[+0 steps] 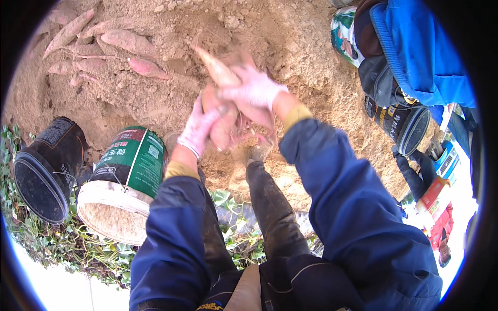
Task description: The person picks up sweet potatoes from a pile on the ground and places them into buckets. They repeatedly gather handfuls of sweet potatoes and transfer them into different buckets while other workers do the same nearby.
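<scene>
Sleeves [347,186], one pair, dark blue: the wearer's own, reaching up from the lower edge.

Trousers [275,212], dark, dusty: legs apart, feet on the soil.

Left hand [198,124], in a pale pink glove: cupped against the left side of the bunch, fingers closed in on it.

Right hand [254,89], gloved alike, somewhat blurred: laid over the top of the bunch, fingers curled about a long tapering root; exact finger contact cannot be told.

Bunch [222,132], several sweet potatoes, reddish, soil-dusted: held between both hands above the ground, in front of the feet. The roots lie close together; whether a stem joins them cannot be told.

Green bucket [140,160], white-rimmed: on its side, left of the left forearm, mouth toward the wearer.

Black bucket [67,145]: tipped over, just beyond it to the left.

Vines [104,259], leafy: below both buckets.

Pile [129,42], loose sweet potatoes: on the soil [311,62], upper left, well apart from the hands. Judged as the part already dug; the bunch appears midway in handling, not yet set down. Bucketing seems left to do. How many remain underground cannot be told.

Co-worker [420,52], blue jacket: upper right.

Second black bucket [386,119]: tilted, below that jacket.
</scene>
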Demonstrator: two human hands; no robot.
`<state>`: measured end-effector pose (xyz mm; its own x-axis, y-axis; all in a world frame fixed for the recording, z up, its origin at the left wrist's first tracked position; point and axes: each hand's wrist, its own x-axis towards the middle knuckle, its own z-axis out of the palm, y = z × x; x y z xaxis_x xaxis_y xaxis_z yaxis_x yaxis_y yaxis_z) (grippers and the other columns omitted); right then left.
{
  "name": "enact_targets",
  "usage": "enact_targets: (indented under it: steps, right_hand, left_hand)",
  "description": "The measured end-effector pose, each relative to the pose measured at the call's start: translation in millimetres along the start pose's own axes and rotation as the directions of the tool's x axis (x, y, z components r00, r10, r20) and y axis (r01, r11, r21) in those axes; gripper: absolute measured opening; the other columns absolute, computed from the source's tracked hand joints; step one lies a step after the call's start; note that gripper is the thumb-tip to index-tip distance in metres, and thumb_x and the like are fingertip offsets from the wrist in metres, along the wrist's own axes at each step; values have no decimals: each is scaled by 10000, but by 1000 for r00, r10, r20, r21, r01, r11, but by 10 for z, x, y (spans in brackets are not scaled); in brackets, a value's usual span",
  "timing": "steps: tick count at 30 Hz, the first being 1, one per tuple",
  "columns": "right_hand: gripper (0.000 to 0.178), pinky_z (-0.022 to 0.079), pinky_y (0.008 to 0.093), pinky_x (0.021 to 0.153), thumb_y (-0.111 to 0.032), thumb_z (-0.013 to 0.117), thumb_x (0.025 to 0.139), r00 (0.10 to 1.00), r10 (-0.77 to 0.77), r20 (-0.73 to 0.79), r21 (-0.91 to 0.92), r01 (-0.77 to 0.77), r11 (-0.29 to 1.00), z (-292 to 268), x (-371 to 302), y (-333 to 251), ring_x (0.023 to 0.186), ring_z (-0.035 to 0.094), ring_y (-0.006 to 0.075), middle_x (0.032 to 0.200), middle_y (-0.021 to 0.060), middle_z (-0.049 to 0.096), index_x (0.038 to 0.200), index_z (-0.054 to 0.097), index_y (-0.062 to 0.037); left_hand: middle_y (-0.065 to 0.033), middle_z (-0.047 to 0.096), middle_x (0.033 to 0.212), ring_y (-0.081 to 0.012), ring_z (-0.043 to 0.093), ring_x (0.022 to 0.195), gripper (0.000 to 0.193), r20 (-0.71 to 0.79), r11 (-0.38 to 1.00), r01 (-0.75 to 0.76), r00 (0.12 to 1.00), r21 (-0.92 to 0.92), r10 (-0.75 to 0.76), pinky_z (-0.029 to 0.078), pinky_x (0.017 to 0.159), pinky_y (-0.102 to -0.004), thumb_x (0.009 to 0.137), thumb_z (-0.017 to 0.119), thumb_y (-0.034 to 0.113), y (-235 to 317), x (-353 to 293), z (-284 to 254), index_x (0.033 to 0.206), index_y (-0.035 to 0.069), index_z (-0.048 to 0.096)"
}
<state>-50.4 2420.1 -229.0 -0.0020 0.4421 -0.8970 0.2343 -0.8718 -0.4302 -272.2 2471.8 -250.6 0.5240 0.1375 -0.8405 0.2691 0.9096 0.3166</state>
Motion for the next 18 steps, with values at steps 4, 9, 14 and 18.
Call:
enact_targets:
  steps: [4, 9, 14, 18]
  right_hand:
    - [966, 326, 443, 1243, -487, 775, 802, 982, -16, -188, 242, 62, 968, 418, -494, 415, 1533, 303, 405, 1670, 247, 244, 1583, 398, -62]
    - [739, 437, 349, 1117, -235, 785, 895, 974, -7, -228, 611, 148, 778, 839, -542, 984, 1325, 525, 234, 1474, 124, 511, 1505, 463, 30]
    - [727, 383, 395, 1189, -275, 813, 820, 963, 19, -269, 682, 177, 709, 1199, -746, 927, 1501, 350, 325, 1619, 224, 319, 1443, 555, -6]
    - [782, 351, 425, 1218, -329, 852, 792, 919, -137, -370, 388, 286, 876, 1411, -1316, 445, 1521, 305, 388, 1614, 239, 298, 1452, 553, -34]
  left_hand:
    - [-211, 416, 1558, -359, 496, 1390, 1136, -127, 993, 37, 992, 109, -23, 453, 1147, -485, 814, 852, 197, -408, -218, 242, 1657, 62, 103]
    - [-179, 507, 1489, -313, 554, 1333, 933, 26, 994, -27, 999, -101, 29, 456, 1129, -428, 854, 766, 378, -685, -218, 175, 1585, 24, 308]
    - [-170, 568, 1440, -286, 587, 1302, 851, 101, 992, -16, 994, -126, 29, 473, 1108, -406, 868, 680, 425, -675, -501, -5, 1515, -57, 410]
    - [-175, 532, 1481, -282, 530, 1377, 952, 68, 991, 33, 997, -127, -25, 457, 1130, -409, 825, 741, 442, -571, -1211, -54, 1545, -56, 367]
